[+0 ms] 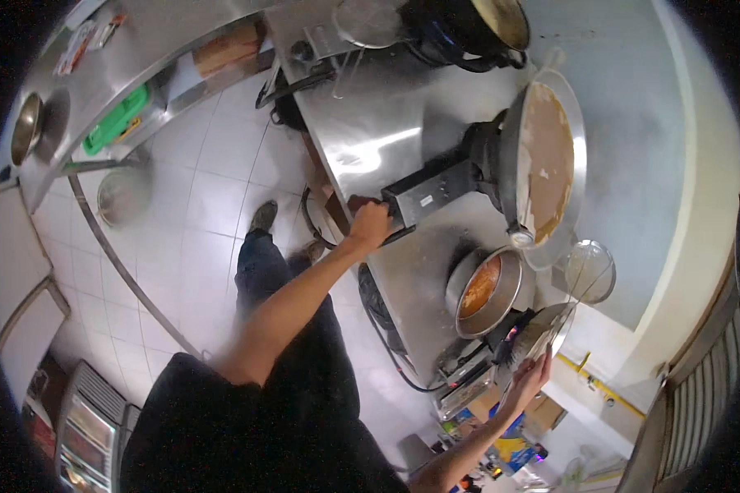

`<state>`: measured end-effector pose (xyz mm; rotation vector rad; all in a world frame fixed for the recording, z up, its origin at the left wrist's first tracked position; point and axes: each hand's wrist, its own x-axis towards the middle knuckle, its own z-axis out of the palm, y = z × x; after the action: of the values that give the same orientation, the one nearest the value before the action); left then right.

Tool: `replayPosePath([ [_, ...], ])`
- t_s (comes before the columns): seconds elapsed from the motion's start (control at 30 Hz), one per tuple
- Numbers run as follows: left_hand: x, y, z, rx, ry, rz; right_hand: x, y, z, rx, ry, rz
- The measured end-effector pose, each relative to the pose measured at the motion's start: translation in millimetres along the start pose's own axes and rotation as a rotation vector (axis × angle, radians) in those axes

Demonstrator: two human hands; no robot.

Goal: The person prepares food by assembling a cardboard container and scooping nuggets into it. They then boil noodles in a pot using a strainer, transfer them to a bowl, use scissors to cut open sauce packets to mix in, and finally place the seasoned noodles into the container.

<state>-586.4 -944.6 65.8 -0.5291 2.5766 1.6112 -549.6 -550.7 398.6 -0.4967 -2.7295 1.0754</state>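
Observation:
My left hand (pixel 372 226) is closed at the front end of a black single-burner stove (pixel 432 195); what exactly its fingers grip is hidden. On that stove sits a wide metal pan (pixel 511 164) with a light brown mixture (pixel 548 168) inside. My right hand (pixel 534 374) grips the rim of a shiny round metal pan or lid (pixel 543 337), seen nearly edge-on beside a second burner (pixel 508 333) with a glow near it. Between the two burners, a metal pot (pixel 501 300) holds an orange-brown food (pixel 479 289).
A large dark pot (pixel 469 37) stands at the far end of the steel counter (pixel 370 131). A mesh strainer (pixel 590 271) is by the wall. Cables and hoses (pixel 378 345) hang along the counter's front edge. Across the tiled floor (pixel 197 181) is a steel shelf with a green tray (pixel 115 119).

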Motion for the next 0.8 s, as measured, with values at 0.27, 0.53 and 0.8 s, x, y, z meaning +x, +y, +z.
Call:
replayPosePath([
  [0.27, 1.7, -2.8, 7.5, -0.040, 0.064, -0.021, 129.1, -45.8, 55.5, -0.999, -0.239, -0.684],
  [0.53, -123.2, -80.4, -95.6, -0.191, 0.181, 0.022, 89.6, -171.6, 137.1, -0.334, -0.468, 0.304],
  [0.8, -455.3, -266.4, -179.4, 0.288, 0.189, -0.745, 147.9, -192.3, 173.8, -0.166, -0.609, 0.441],
])
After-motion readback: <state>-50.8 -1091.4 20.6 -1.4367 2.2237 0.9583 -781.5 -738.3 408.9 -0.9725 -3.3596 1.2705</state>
